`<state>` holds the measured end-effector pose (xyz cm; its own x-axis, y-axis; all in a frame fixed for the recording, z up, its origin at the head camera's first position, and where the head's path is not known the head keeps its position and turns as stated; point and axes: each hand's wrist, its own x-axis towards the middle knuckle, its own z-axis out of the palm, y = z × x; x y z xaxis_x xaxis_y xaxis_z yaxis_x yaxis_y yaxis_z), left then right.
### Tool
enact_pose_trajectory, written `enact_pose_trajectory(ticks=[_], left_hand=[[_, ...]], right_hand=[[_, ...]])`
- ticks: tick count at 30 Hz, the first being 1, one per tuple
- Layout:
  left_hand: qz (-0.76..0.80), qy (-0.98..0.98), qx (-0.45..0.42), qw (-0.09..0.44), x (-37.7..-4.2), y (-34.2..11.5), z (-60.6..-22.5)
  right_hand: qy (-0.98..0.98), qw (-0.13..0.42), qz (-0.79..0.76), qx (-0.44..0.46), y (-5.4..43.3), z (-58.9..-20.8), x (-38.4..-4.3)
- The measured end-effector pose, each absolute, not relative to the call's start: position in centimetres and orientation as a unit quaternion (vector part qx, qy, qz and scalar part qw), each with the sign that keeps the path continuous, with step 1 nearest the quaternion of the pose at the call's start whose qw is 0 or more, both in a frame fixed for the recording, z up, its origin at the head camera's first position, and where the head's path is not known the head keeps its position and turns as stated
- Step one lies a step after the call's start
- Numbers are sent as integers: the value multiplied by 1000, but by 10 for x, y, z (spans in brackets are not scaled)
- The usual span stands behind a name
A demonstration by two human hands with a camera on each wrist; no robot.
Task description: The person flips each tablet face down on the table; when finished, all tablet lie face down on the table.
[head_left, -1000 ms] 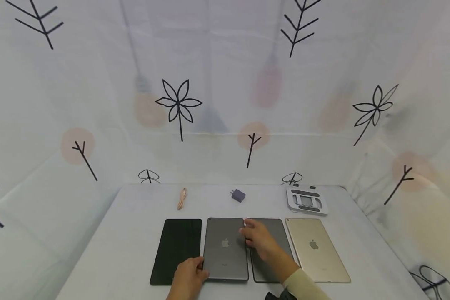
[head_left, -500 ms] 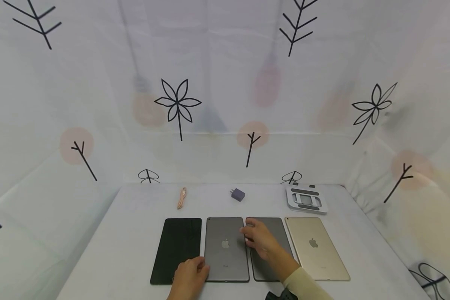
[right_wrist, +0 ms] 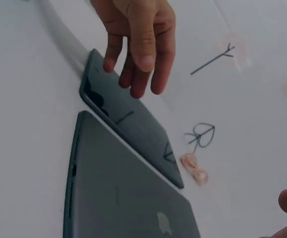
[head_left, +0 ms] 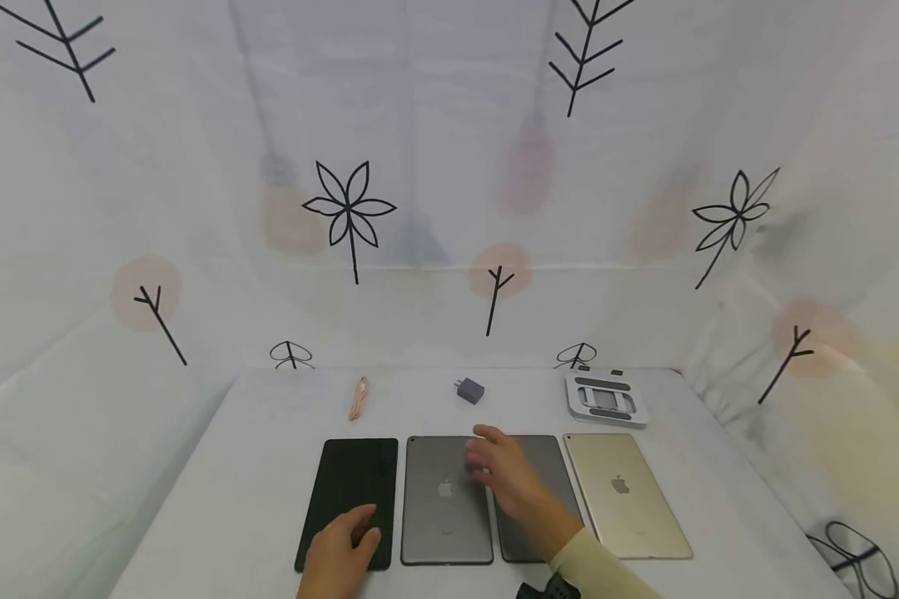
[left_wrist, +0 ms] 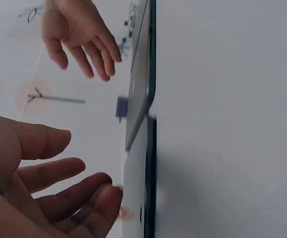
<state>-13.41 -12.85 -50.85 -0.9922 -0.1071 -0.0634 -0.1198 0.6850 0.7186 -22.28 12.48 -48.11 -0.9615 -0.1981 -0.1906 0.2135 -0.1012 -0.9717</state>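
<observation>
Side by side on the white table lie a black tablet (head_left: 348, 478), a dark grey tablet (head_left: 442, 499) with an apple logo, another dark grey tablet (head_left: 543, 474) and a gold tablet (head_left: 629, 499). Over the lower part of the black tablet hovers my left hand (head_left: 340, 549), fingers loosely bent; in the left wrist view that hand (left_wrist: 59, 183) holds nothing. My right hand (head_left: 509, 474) is above the neighbouring edges of the two grey tablets, its fingers relaxed. It covers part of both. The left wrist view shows this right hand (left_wrist: 79, 39) clear of the tablets.
Behind the row lie a coiled pinkish cable (head_left: 358, 399), a dark purple charger plug (head_left: 469, 391) and a silver folding stand (head_left: 607, 399). A patterned white cloth (head_left: 419, 316) hangs behind the table (head_left: 217, 499).
Both hands have come off the first grey tablet's edges. My left hand moved left over the black tablet; the right lifted slightly. The tablets stay in their row.
</observation>
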Motion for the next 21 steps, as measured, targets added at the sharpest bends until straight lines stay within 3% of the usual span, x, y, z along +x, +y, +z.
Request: enact_pose_trajectory(ticks=[5, 12, 21], left_hand=[[345, 935, -78, -5, -129, -160, -511], [318, 942, -106, 31, -132, -184, -522], [316, 940, -104, 69, -137, -186, -525]], right_hand=[[616, 178, -768, -3, 93, -487, -223], [575, 224, -786, 31, 47, -499, -220], [585, 221, -779, 40, 25, -503, -219]])
